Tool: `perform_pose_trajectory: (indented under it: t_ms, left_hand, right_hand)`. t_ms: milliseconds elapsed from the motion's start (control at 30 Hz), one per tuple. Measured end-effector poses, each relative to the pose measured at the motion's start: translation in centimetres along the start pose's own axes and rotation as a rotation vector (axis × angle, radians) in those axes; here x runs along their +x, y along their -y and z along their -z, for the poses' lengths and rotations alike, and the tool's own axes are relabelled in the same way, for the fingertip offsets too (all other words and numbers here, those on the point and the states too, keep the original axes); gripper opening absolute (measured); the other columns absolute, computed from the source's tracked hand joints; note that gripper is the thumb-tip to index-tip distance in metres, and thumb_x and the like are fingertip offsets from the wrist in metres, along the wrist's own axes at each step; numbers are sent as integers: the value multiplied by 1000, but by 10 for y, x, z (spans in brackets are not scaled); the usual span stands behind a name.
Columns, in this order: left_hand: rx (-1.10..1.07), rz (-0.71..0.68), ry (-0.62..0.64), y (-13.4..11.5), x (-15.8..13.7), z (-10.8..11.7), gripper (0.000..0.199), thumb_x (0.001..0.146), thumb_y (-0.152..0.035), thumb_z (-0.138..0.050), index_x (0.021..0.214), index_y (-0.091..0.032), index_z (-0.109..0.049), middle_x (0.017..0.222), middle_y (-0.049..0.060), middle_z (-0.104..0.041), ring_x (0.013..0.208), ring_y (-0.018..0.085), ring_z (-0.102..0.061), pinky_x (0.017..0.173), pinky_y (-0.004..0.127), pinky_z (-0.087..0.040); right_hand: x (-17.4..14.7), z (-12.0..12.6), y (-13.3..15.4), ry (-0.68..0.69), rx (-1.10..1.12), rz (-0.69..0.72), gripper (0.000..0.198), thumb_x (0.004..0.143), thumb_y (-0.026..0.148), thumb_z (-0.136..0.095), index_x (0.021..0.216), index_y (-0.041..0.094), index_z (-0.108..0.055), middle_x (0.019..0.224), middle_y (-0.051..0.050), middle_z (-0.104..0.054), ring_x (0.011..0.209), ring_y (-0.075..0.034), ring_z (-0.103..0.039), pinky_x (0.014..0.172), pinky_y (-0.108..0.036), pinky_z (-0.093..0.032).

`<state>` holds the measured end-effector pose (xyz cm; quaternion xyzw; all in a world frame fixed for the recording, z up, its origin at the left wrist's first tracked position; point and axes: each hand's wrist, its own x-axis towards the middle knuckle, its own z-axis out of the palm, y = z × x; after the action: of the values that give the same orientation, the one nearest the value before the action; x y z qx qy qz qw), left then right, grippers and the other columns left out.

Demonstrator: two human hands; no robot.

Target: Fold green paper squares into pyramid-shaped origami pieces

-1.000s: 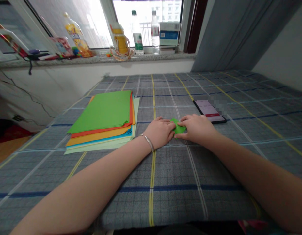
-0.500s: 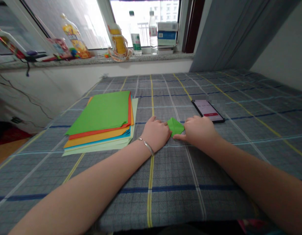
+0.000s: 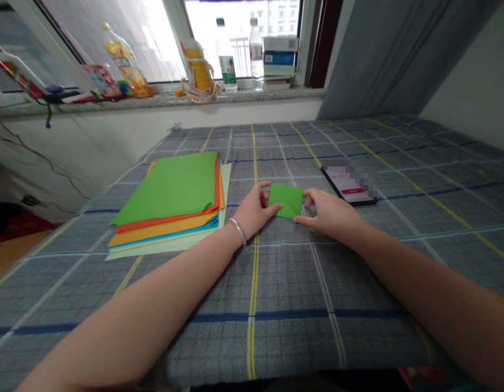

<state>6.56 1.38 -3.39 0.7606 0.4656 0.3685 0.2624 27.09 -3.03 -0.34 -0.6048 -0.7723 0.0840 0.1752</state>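
Note:
A small folded green paper [image 3: 286, 200], roughly square with a faint crease, is held between my two hands just above the checked cloth. My left hand [image 3: 254, 209], with a silver bangle at the wrist, pinches its left side, the thumb on the near face and the fingers behind. At the right edge is my right hand [image 3: 329, 209], its thumb at the lower corner and curled fingertips at the upper one. A stack of coloured paper [image 3: 165, 188], green on top with orange, yellow, blue and pale green sheets below, lies left of my left hand.
A phone [image 3: 350, 185] with a lit screen lies beyond my right hand on the grey checked cloth [image 3: 292, 283]. On the windowsill [image 3: 252, 97] stand clear bottles [image 3: 226, 60], a yellow bottle [image 3: 199, 68] and boxes [image 3: 279, 62]. A grey curtain [image 3: 382, 60] hangs at right.
The green paper has gone from a pointed shape to a flatter square and sits slightly higher. My left hand has turned from knuckles-up to a thumb-and-finger pinch; my right fingers have opened somewhat.

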Motion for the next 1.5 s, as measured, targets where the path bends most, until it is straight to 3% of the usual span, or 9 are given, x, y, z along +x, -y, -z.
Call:
perform_pose_trajectory:
  t_ms: [100,200,300,467,700,933,1100,1500]
  left_hand:
    - [-384,50,40,1,3,-3,56,79,-28,-67,128,-15,-43,86,2,-66,73,12,-63,71,29,-52]
    - [-540,27,97,-8,3,-1,35,79,-32,-67,106,-13,-57,97,7,-70,85,15,-65,84,33,-52]
    - [-561,8,116,-16,0,1,30,78,-32,-67,100,-13,-61,100,7,-71,91,16,-65,89,33,-50]
    - [-400,15,213,-24,-5,1,26,84,-38,-59,90,-13,-61,79,3,-69,71,13,-62,72,27,-50]
    - [-96,5,239,-29,-9,8,46,92,-46,-47,58,-16,-55,54,-2,-56,52,10,-49,59,24,-40]
    - [-115,-19,289,-29,-12,7,62,97,-52,-32,48,-18,-47,43,-2,-47,45,9,-44,58,23,-39]
    - [-167,31,83,-25,-8,7,45,93,-54,-41,70,-17,-54,60,-2,-54,55,12,-47,53,23,-36]
    - [-123,-42,-123,-22,-5,8,44,97,-49,-33,67,-19,-44,63,-1,-46,61,13,-43,55,24,-34]
  right_hand:
    - [6,-5,-3,68,374,-40,39,77,34,-70,111,20,-58,96,-7,-71,85,-23,-66,73,-35,-50]
    - [11,-9,-4,152,707,-20,22,80,32,-65,99,20,-62,96,-6,-72,87,-21,-66,79,-35,-51]
    - [14,-11,-6,138,846,-29,19,83,34,-60,94,20,-62,93,-6,-71,82,-18,-65,76,-33,-50]
    - [15,-12,-6,198,982,-22,29,81,42,-61,96,18,-59,78,-2,-65,64,-13,-56,61,-27,-46]
    - [14,-10,-2,297,1034,-11,29,74,39,-68,90,18,-58,82,-2,-67,61,-10,-53,61,-26,-45]
    - [13,-4,4,301,969,-37,19,76,35,-64,82,19,-56,75,-2,-67,57,-11,-53,57,-26,-44]
    - [12,-4,4,300,956,-66,13,75,29,-65,77,18,-58,71,-2,-68,56,-11,-55,57,-26,-44]
    - [12,-6,1,320,947,-96,19,76,31,-69,68,18,-57,66,-2,-70,51,-8,-55,49,-23,-39]
